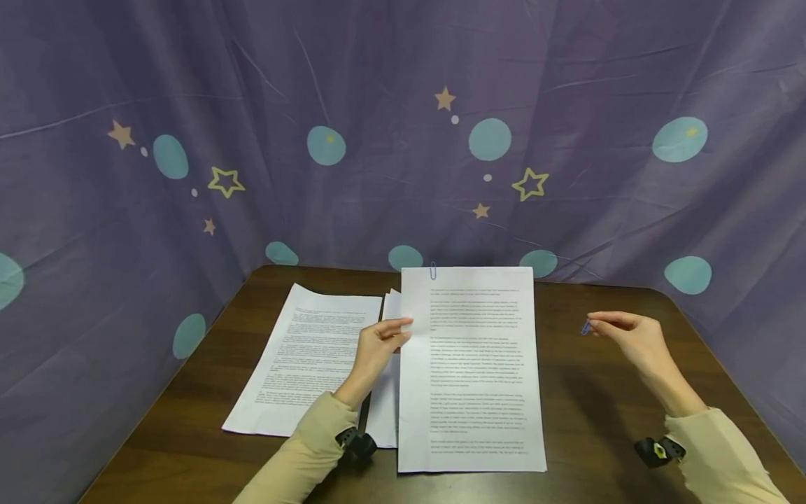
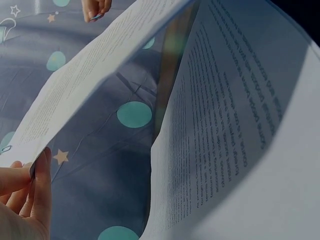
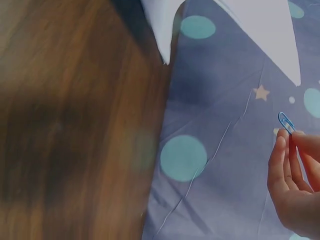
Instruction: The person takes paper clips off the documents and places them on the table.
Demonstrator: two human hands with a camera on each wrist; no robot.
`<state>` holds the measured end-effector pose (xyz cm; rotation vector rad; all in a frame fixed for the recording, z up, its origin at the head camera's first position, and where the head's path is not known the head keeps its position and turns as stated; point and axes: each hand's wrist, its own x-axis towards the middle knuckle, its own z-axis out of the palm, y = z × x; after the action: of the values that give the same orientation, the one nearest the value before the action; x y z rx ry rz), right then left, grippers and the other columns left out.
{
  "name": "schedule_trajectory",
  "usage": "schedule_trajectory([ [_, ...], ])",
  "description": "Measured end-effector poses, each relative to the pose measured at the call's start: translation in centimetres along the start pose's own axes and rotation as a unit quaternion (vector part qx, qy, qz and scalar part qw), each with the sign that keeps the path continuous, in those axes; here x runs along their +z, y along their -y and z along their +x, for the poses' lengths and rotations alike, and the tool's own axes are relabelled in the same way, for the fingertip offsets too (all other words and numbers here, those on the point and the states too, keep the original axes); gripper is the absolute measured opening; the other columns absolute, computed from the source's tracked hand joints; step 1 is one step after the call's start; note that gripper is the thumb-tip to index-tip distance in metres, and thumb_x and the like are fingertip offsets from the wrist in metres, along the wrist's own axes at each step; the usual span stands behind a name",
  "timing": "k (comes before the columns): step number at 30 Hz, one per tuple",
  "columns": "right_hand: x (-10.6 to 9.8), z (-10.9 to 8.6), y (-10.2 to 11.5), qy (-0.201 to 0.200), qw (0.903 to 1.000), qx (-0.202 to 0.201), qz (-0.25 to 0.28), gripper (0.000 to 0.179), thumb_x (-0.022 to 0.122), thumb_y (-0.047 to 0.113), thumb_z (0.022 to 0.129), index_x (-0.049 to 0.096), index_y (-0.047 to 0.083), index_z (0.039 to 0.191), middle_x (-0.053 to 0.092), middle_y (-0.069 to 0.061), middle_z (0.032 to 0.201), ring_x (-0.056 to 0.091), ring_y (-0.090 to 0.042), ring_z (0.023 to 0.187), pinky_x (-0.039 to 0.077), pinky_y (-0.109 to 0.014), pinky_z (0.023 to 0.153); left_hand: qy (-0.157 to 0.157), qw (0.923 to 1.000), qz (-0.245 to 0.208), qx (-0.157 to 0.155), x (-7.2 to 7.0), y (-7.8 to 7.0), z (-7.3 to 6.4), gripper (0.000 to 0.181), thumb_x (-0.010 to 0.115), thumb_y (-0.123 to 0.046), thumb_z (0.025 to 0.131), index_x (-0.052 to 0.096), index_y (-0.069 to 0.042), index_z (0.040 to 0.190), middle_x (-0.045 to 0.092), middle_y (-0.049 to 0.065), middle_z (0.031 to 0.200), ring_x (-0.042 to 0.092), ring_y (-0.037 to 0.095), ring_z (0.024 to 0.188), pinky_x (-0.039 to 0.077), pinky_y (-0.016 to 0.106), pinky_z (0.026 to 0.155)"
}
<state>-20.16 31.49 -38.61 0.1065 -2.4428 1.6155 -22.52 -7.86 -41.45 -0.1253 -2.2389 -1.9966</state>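
Observation:
My left hand [image 1: 380,350] pinches the left edge of a printed stack of paper [image 1: 472,371] and holds it up off the table. A blue paper clip [image 1: 433,271] sits on the top edge of that stack, towards its left corner. In the left wrist view, thumb and fingers of the left hand [image 2: 25,195] grip the sheet's edge from both sides. Off to the right of the stack, my right hand [image 1: 639,343] pinches a second blue paper clip [image 3: 286,121] between thumb and fingertips, apart from the paper.
More printed sheets [image 1: 315,364] lie on the left of the brown wooden table [image 1: 189,413]. Other white paper [image 1: 382,413] shows partly behind the raised stack. A purple curtain [image 1: 390,84] with stars and teal spots hangs behind the table.

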Motion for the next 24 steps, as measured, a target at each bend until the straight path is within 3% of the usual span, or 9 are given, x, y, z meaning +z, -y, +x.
schedule_trajectory([
  [5,-1.3,-1.0,-0.1,0.015,0.9989,0.026,-0.037,0.022,0.061,0.025,0.084,0.068,0.013,0.099,0.066,0.016,0.079,0.060,0.000,0.073,0.045,-0.012,0.064,0.009,1.0000,-0.005,0.001,-0.1,-1.3,-0.6,0.024,0.063,0.002,0.077,0.065,0.004,0.101,0.065,0.020,0.089,0.055,0.010,0.067,0.049,0.025,0.060],
  [9,-2.3,-1.5,-0.7,0.017,0.9967,0.035,-0.072,0.025,0.060,0.028,0.084,0.068,0.010,0.101,0.065,0.018,0.079,0.060,0.002,0.073,0.044,-0.012,0.063,0.006,1.0000,0.005,0.001,0.0,-2.4,-1.1,0.023,0.062,0.003,0.077,0.064,0.006,0.101,0.065,0.022,0.090,0.055,0.011,0.066,0.049,0.026,0.060],
  [17,-4.2,-2.5,-1.7,0.032,0.9924,0.041,-0.111,0.030,0.058,0.027,0.086,0.066,0.003,0.102,0.068,0.008,0.080,0.060,0.000,0.071,0.046,-0.014,0.061,0.007,1.0000,0.005,-0.002,0.1,-2.5,-1.2,0.023,0.062,0.004,0.077,0.064,0.005,0.100,0.065,0.022,0.090,0.055,0.010,0.067,0.050,0.027,0.061],
  [24,-5.7,-3.4,-3.3,0.056,0.9859,0.040,-0.153,0.031,0.058,0.024,0.086,0.065,-0.003,0.100,0.068,0.007,0.078,0.059,0.000,0.069,0.048,-0.020,0.059,0.005,1.0000,0.004,-0.005,0.1,-2.4,-1.1,0.023,0.062,0.004,0.077,0.064,0.005,0.100,0.065,0.021,0.090,0.055,0.010,0.064,0.049,0.025,0.059],
])
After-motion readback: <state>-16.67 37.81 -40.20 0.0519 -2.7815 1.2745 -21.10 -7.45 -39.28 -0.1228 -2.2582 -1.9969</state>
